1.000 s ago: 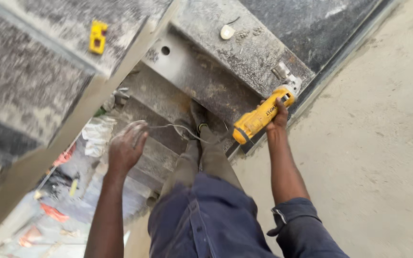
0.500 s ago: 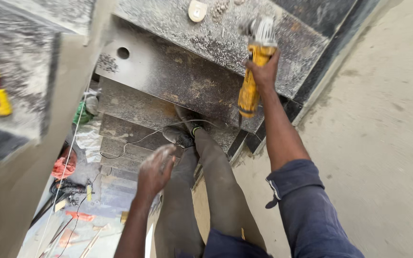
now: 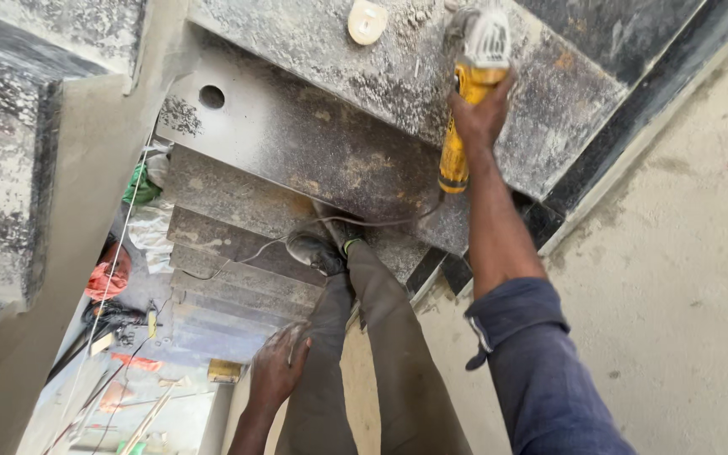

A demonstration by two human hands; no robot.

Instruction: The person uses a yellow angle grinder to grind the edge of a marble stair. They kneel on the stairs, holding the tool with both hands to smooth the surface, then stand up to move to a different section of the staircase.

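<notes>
1. Right hand [image 3: 482, 114] is closed firmly around the yellow-bodied handheld angle grinder [image 3: 468, 93] at about 1 o'clock in the view, arm fully extended. Left hand [image 3: 278, 371] hangs at 7 o'clock with fingers loosely spread, holding nothing and dusted grey, just beside the grey trouser leg [image 3: 389, 337].

2. Grinder location: its pale, dust-coated head rests on or just above the speckled dark granite stair tread [image 3: 330, 50] near the top edge; contact cannot be confirmed.

3. Orientation: the grinder's long axis runs roughly 12 to 6 o'clock, head toward 12, tail toward 6. A thin cable [image 3: 381, 223] trails from the tail toward 8 o'clock, past the dark work boot [image 3: 318, 251].

4. Surroundings: a round cream-coloured disc [image 3: 367, 20] lies on the same tread at 11 o'clock of the grinder. A drilled round hole [image 3: 211, 96] shows in the tread below. An open stairwell drops at 7 o'clock.

5. Risk, in my judgement: one-handed grip at full reach could let the tool kick or twist. The cable near the boot could snag. Footing beside the open drop is a fall hazard.
</notes>
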